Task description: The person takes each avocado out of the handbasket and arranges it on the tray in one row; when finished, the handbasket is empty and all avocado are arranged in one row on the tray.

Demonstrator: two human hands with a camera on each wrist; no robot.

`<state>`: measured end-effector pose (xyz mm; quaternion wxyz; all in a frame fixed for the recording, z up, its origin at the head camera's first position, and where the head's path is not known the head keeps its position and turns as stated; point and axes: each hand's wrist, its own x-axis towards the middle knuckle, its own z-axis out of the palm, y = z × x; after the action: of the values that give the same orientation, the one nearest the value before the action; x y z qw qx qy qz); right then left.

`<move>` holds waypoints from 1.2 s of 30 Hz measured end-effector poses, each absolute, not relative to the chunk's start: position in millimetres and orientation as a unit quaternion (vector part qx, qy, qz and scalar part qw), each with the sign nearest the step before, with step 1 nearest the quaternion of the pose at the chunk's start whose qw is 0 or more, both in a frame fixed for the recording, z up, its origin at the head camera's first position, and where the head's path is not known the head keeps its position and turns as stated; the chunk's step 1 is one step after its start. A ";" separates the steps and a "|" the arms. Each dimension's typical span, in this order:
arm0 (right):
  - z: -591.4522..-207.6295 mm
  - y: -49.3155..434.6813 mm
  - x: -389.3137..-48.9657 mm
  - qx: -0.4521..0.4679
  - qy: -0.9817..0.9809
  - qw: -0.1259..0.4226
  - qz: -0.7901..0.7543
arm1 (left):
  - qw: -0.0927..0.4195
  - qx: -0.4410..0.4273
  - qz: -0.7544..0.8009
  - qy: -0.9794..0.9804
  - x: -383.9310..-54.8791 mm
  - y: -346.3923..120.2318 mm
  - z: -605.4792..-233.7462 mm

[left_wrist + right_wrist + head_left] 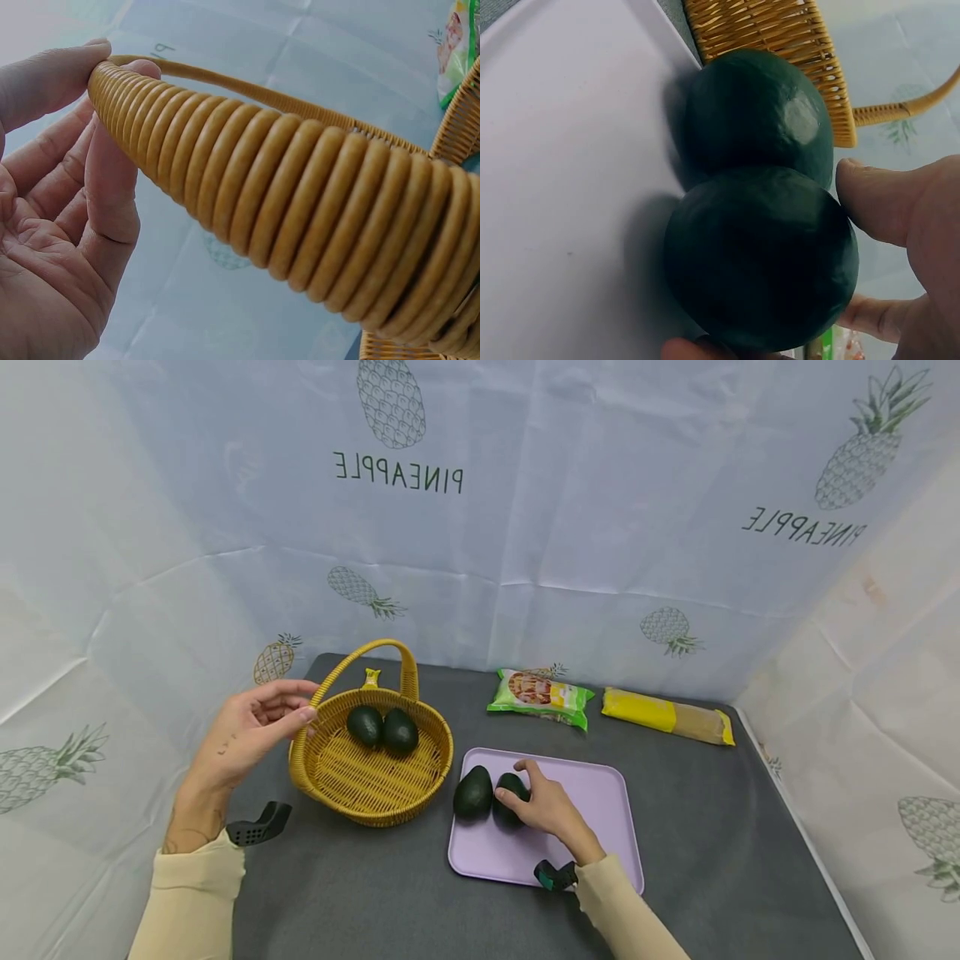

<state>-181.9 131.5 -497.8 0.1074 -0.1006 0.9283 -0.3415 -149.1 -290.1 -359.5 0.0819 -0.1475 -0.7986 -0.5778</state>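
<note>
My left hand [251, 727] pinches the handle of a yellow wicker basket [367, 785] between thumb and fingers; the left wrist view shows the wrapped handle [247, 180] up close. Two dark green avocados [383, 730] lie inside the basket. On a lilac tray [585, 852], two more sit side by side: the left avocado [473, 793] and the right avocado [510, 800]. My right hand [551, 808] holds the right avocado, thumb on one side and fingertips on the other. In the right wrist view that avocado [761, 259] touches its neighbour [757, 120].
Behind the tray lie a green snack packet [542, 697] and a long yellow packet [667, 716]. A small yellow piece [372, 677] shows behind the basket. The dark grey table [360, 893] is bordered by pineapple-printed cloth [525, 527] at the back and sides.
</note>
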 end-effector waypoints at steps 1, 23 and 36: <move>-497.9 131.8 -181.8 -0.101 0.928 0.107 -0.341 | 0.082 -0.147 -0.577 -0.799 -149.1 -290.1 -359.5; -436.5 111.5 -198.3 -0.124 0.940 0.027 -0.317 | 0.074 -0.160 -0.594 -0.785 -151.1 -291.5 -360.6; -416.1 48.8 -218.5 -0.243 0.925 0.000 -0.292 | 0.076 -0.154 -0.582 -0.795 -150.1 -291.2 -360.4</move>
<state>-218.5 48.8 -416.1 -0.0001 -0.2432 0.9251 -0.2918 -150.1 -291.2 -360.4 0.0758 -0.1537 -0.7947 -0.5824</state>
